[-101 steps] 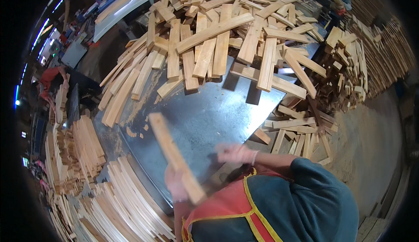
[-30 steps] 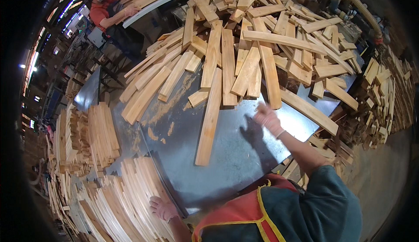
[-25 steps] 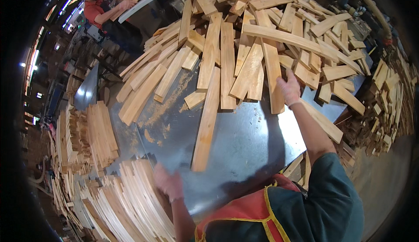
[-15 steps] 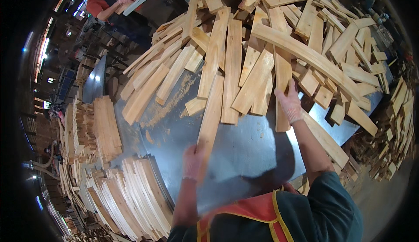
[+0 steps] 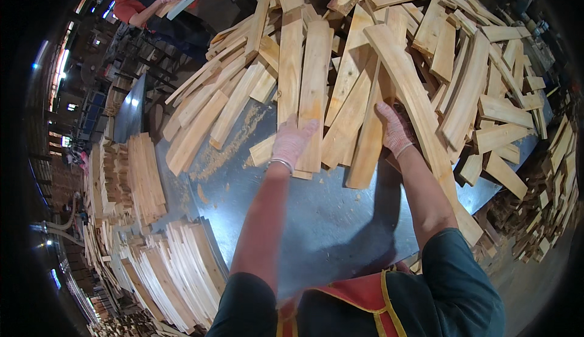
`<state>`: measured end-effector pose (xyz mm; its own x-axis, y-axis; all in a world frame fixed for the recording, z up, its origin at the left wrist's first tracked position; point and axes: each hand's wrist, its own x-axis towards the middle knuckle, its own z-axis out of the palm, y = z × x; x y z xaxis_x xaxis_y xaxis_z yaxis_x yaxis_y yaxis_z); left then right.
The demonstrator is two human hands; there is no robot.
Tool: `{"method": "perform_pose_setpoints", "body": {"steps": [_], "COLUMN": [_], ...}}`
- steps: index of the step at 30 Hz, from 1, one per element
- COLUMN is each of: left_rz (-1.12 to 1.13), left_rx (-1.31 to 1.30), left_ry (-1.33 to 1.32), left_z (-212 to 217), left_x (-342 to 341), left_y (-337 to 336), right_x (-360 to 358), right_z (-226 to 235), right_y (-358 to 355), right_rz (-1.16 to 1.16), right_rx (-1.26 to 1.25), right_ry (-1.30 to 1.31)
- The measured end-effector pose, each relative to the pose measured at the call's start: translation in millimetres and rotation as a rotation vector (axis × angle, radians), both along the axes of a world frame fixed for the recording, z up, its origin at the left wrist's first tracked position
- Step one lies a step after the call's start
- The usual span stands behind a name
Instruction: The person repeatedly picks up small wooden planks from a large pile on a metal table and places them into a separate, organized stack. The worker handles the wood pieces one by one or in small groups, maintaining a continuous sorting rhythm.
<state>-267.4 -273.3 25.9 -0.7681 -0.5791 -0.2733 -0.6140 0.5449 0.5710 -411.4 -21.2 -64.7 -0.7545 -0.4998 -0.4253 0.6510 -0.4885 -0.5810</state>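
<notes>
Stacked slats (image 5: pixel 146 179) sit at the left of the metal counter (image 5: pixel 328 215). The gloved left hand (image 5: pixel 291 143) lies flat, fingers spread, on a plank (image 5: pixel 313 87) at the pile's near edge; the right hand (image 5: pixel 395 131) curls around a neighbouring board (image 5: pixel 371 136). The planks look stiff, light and splintery, best held near their lower ends.

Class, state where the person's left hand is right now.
In the head view, the left hand lies centre-left on a wooden plank at the pile's near edge, above the metal table.
</notes>
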Motion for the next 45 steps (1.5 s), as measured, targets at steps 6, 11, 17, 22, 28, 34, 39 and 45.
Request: {"method": "perform_pose_setpoints", "body": {"steps": [6,11,17,22,28,34,39,45], "left_rz": [0.255,0.248,0.579,0.548,0.644,0.397,0.302,0.3], "left_rx": [1.178,1.573,1.938,1.556,1.686,1.256,0.338,-0.446], "left_ry": [0.324,0.255,0.263,0.291,0.477,0.507,-0.002,-0.386], "left_z": [-14,-77,-50,-25,-31,-48,24,15], "left_x": [61,239,346,435,563,606,629,614], "left_y": [52,50,53,46,32,43,18,31], "right_x": [70,174,274,380,485,542,553,560], "right_z": [35,0,-24,-20,9,41,88,81], "right_y": [3,37,-13,-27,-84,-118,-161,-229], "right_rz": [0.053,0.397,0.356,0.422,0.349,0.446,1.23,1.536], "right_rx": [-0.025,-0.092,-0.333,-0.337,-0.099,0.321,0.905,0.636], "right_ry": [0.019,0.101,-0.308,-0.468,-0.387,-0.073,0.769,1.071]}}
